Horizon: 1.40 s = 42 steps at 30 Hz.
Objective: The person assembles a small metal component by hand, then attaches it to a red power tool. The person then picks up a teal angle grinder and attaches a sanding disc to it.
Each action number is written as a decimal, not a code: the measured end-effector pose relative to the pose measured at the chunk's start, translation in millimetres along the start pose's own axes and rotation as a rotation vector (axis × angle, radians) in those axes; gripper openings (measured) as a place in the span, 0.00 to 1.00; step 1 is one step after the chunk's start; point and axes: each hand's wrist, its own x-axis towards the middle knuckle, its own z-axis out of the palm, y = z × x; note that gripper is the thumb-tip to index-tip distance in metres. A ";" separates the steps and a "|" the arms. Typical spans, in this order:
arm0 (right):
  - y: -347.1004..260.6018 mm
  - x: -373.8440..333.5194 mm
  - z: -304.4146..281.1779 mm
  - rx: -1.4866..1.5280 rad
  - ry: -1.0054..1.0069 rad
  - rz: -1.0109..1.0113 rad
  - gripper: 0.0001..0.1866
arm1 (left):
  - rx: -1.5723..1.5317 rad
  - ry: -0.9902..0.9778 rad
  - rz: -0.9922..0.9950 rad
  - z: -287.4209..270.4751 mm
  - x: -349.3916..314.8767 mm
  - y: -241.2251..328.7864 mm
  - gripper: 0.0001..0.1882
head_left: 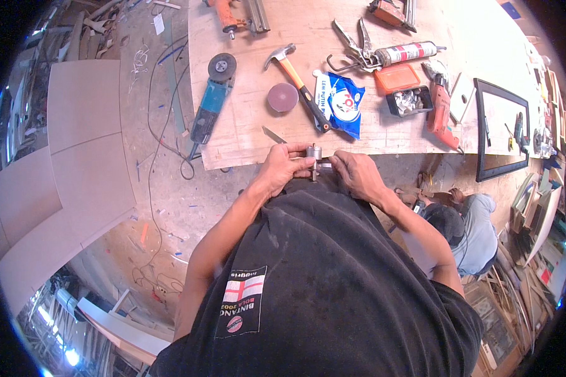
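My left hand (279, 168) is closed, its thumb and fingers around a small silver metal fitting (314, 152) with a cylindrical head and a narrow stem pointing down. It is held just off the table's near edge, in front of my dark shirt. Right beside it, my right hand (358, 174) is closed in a pinch; what sits between its fingertips is mostly hidden. On the table by my left fingers lies a thin blade-like strip (273, 134). Beyond are a claw hammer (294, 76), a round reddish sanding disc (283, 98) and a blue-and-white packet (343, 104).
A teal angle grinder (214, 100) lies at the table's left, its cord trailing to the floor. Rightward are a caulking gun (390, 55), a box of small white pieces (410, 101), a red drill (441, 113) and a black frame (482, 138). Another person (475, 226) crouches at the right.
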 end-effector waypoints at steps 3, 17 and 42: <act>-0.4 -1.5 0.0 0.001 0.015 -0.020 0.14 | 0.018 0.005 0.032 1.6 -0.9 -0.8 0.22; -9.5 -4.6 12.5 0.045 0.110 -0.032 0.13 | -0.116 -0.094 0.145 9.7 -2.7 -5.1 0.18; -23.7 41.1 56.3 0.277 0.239 0.141 0.24 | 0.176 0.358 0.462 11.4 20.2 -24.2 0.16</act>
